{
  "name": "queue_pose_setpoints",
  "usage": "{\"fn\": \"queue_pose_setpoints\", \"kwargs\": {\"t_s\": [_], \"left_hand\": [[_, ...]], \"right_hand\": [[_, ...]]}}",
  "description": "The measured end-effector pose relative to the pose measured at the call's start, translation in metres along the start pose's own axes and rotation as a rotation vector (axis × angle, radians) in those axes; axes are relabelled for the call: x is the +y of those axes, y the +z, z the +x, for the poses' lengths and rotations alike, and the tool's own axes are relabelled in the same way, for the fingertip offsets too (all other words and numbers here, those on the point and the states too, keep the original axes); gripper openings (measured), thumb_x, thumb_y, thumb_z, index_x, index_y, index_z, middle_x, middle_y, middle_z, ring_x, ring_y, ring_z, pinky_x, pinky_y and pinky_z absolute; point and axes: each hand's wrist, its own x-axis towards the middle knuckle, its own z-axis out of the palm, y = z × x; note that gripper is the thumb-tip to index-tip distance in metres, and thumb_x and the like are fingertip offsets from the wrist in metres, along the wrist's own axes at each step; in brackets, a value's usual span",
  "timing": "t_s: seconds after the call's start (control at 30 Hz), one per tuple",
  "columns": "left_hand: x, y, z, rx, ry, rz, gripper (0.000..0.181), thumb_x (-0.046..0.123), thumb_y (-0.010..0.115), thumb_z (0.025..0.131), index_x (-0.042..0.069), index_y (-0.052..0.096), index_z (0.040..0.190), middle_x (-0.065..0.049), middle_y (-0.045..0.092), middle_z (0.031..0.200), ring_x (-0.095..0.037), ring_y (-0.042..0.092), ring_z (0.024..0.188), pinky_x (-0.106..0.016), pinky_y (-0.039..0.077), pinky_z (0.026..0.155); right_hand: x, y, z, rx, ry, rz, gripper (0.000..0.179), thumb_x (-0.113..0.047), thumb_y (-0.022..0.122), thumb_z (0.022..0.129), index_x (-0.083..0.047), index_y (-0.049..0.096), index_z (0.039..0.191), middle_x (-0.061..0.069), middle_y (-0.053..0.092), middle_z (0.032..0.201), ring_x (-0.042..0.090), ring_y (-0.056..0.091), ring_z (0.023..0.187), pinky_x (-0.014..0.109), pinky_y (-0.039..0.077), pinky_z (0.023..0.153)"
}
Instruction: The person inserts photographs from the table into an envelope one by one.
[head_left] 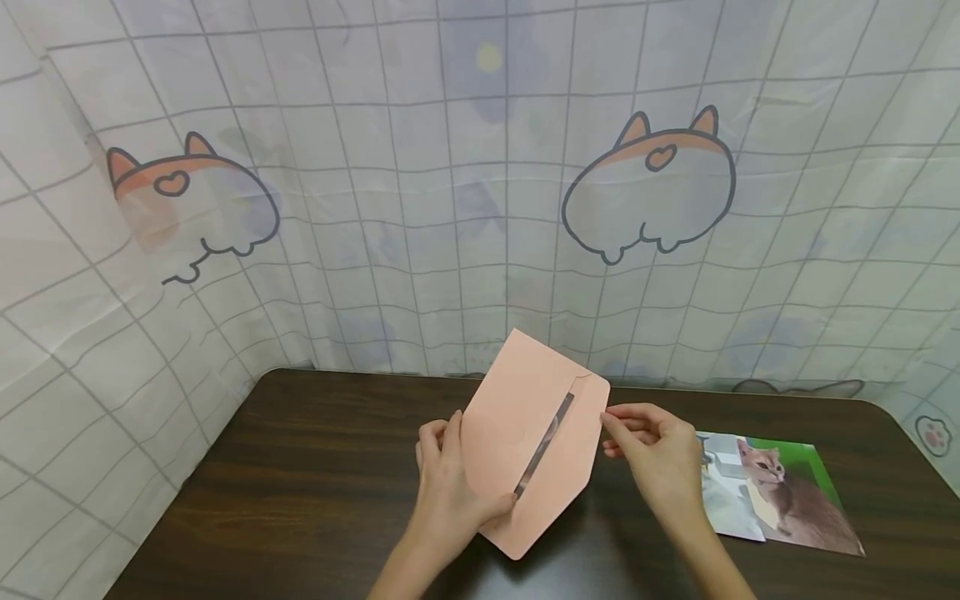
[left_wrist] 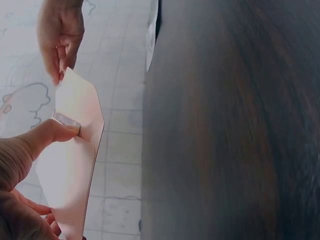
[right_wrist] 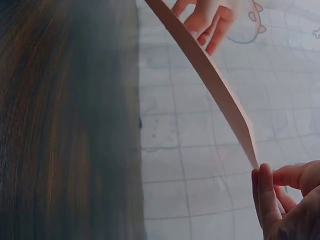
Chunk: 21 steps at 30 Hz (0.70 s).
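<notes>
Nearest, left hand (head_left: 453, 496): at the lower left of the pink envelope (head_left: 502, 408), pinching it; the thumb lies on the front by the lower end of the mouth, with fingers at the back.
Pink envelope: between the two hands, held tilted above the table (head_left: 285, 475), its mouth running slantwise across the front.
Insert (head_left: 544, 444): inside the envelope, a dark-edged strip of it showing along the mouth; what it pictures is too narrow to tell. The left thumb sits at its lower end.
Flap (head_left: 573, 450): on the envelope's right side, turned out from the mouth rather than folded over it.
Right hand (head_left: 663, 458): just right of the envelope, pinching the flap's outer edge between thumb and fingertips.
Slip risk: only the flap's rim is in the right hand's pinch, so a sideways tug could pull it free or crease the paper.
Snag risk: the insert's edge lies right at the mouth; if the flap were bent across it now, that edge might catch in the fold, and the left thumb could be trapped too.
Spill risk: tipping the mouth downward with a loosened left thumb could let the insert slide out.
Cat print (head_left: 810, 504) and pale print (head_left: 731, 504): right of the envelope, beyond the right hand, flat on the table and apparently overlapping.
Curtain (head_left: 420, 242): behind the envelope, past the table's far edge, gridded and printed with cartoon animals.
</notes>
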Motion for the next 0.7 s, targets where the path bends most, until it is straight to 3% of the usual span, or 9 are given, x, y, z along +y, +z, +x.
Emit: {"fn": "queue_pose_setpoints", "kwargs": {"t_s": [0.4,0.7], "left_hand": [[-0.007,-0.006,-0.002,-0.043,-0.034,-0.009,0.107,0.013,0.099,0.056,-0.007,0.050,0.148,-0.018,0.042,0.134,-0.035,0.036,0.122,-0.047,0.052,0.094],[-0.009,-0.009,-0.003,-0.051,-0.049,0.009,0.106,0.022,0.099,0.056,-0.004,0.053,0.148,-0.016,0.043,0.133,-0.034,0.039,0.119,-0.050,0.031,0.095]], "right_hand": [[0.003,-0.010,0.003,0.018,-0.027,-0.036,0.017,-0.001,0.078,0.093,0.011,0.075,0.105,0.010,0.078,0.082,0.005,0.069,0.055,0.022,0.059,0.059],[0.005,-0.020,0.005,0.027,-0.034,-0.096,0.014,-0.002,0.077,0.094,0.010,0.076,0.102,0.004,0.077,0.077,0.005,0.070,0.057,0.023,0.059,0.060]]}}
